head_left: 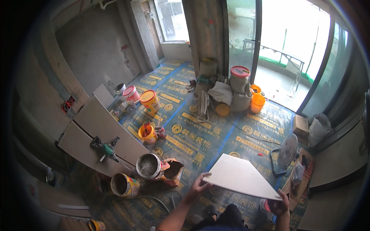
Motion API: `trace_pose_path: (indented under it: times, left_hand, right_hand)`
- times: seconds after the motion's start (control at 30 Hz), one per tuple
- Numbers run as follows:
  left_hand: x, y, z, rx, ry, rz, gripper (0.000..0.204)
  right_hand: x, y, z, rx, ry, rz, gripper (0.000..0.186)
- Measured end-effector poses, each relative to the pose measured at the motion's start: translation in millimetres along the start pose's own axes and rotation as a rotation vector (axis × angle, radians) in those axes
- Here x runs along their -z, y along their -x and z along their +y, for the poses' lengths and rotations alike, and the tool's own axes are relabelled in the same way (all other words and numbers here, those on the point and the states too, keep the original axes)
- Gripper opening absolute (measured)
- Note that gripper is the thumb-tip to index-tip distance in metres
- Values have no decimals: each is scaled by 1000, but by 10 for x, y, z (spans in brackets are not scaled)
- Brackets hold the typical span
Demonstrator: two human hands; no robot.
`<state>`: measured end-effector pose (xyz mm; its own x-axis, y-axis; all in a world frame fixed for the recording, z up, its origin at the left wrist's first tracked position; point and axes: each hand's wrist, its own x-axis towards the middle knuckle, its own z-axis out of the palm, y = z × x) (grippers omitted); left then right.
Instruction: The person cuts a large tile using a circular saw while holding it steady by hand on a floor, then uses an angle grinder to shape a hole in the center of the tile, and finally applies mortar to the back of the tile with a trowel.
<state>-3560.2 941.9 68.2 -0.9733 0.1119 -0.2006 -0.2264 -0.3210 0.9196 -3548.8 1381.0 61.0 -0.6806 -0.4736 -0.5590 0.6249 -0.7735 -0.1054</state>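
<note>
A white tile piece (239, 176) with one long slanted edge is held out flat in front of me. My left hand (198, 184) grips its near left corner, with the thumb along the edge. At the pointed right corner, my right hand (280, 204) is closed on it, its fingers partly beneath. Below the tile, close to my right hand, a small pink-and-white bucket (264, 205) is partly covered. To the left, a green power tool (107, 149), perhaps an angle grinder, rests on large beige tiles (110, 129).
Printed protective sheeting (192, 133) covers the floor. Buckets of mortar (148, 166) and a torn bag (173, 171) stand left of me, near a hose (158, 200). A floor fan (287, 152) stands right. Sacks (241, 101) and orange buckets (257, 103) are ahead by the sliding door.
</note>
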Motion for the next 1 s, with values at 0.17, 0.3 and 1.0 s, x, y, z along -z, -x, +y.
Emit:
trace_pose_path:
  times: [0.17,0.3,1.0]
  left_hand:
    - [-343,-707,175,-162,-47,123,49]
    - [-376,-1235,333,-244,-142,123,41]
    - [-776,-2839,1124,-239,-375,413,23]
  right_hand:
    - [-621,-230,-331,133,-90,-181,65]
    - [-678,-530,-728,105,-156,-261,68]
    - [-1142,-1453,-2273,-149,89,-186,72]
